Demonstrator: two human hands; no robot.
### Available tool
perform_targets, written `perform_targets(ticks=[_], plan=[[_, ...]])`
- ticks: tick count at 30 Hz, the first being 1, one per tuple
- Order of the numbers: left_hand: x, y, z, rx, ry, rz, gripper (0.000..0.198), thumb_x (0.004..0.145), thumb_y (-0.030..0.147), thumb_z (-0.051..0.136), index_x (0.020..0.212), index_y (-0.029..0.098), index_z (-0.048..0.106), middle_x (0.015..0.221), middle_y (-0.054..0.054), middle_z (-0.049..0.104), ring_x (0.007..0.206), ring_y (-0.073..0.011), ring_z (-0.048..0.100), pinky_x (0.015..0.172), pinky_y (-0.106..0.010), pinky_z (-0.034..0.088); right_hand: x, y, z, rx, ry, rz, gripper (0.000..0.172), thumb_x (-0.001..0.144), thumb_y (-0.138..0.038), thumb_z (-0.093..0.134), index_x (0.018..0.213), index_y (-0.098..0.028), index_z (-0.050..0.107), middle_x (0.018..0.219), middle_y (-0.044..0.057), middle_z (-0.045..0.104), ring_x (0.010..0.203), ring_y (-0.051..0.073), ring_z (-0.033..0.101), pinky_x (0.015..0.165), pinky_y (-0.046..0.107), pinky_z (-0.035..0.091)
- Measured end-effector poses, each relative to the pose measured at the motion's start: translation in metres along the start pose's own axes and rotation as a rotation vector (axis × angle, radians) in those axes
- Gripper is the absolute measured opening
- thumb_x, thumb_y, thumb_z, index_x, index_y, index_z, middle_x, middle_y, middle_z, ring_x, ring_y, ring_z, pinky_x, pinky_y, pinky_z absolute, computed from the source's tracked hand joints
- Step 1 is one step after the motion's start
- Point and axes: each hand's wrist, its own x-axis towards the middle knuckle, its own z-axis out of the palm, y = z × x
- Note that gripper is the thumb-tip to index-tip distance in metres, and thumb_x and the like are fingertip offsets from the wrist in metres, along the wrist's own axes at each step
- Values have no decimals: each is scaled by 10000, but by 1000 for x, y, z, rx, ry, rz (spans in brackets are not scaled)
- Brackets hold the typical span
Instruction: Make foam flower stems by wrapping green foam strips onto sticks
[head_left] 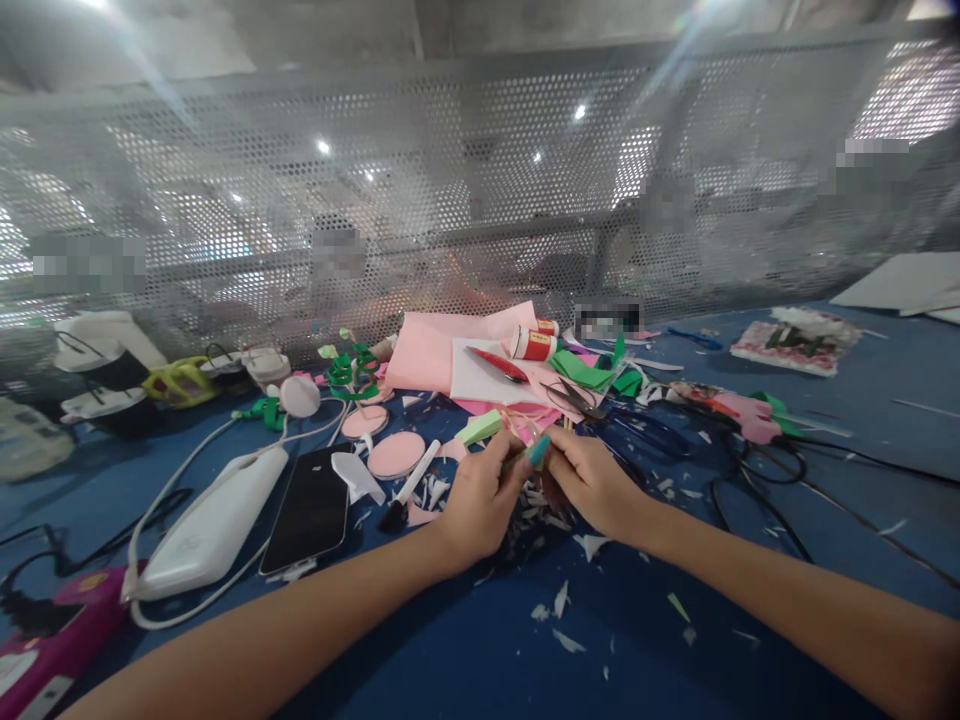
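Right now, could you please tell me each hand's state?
Left hand: closed; anything held cannot be made out.
Right hand: closed too; its hold is likewise unclear.

The left hand [476, 500] and right hand [604, 488] meet over pale scraps [534, 512] on the blue tabletop [480, 660], pinching a small item hidden by fingers; pink paper [424, 350] lies on the far side, a black phone [309, 510] and white power bank [216, 522] left

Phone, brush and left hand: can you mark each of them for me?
Phone [309, 512]: head view, middle of the dark screen.
Brush [419, 473]: head view, on its pale handle.
Left hand [478, 500]: head view, back of the hand.
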Motion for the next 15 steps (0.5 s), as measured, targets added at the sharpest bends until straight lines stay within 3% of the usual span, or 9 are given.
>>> perform_targets(ticks=[8, 15], plan=[[0, -1, -1, 12, 40, 20, 188, 896, 225, 364, 750, 168, 468, 608, 38, 423, 555, -93, 369, 539, -218, 307, 0, 0, 0, -17, -2, -30, 272, 934, -304, 313, 692, -209, 391, 509, -10, 520, 460, 133, 528, 484, 245, 373], [-1, -6, 1, -126, 42, 50, 181, 919, 257, 328, 829, 175, 462, 639, 39, 421, 555, -84, 362, 538, -209, 318, -2, -4, 2, 39, 31, 2, 311, 941, -359, 309, 685, -206, 396, 500, -18, 508, 451, 122, 521, 474, 230, 374]])
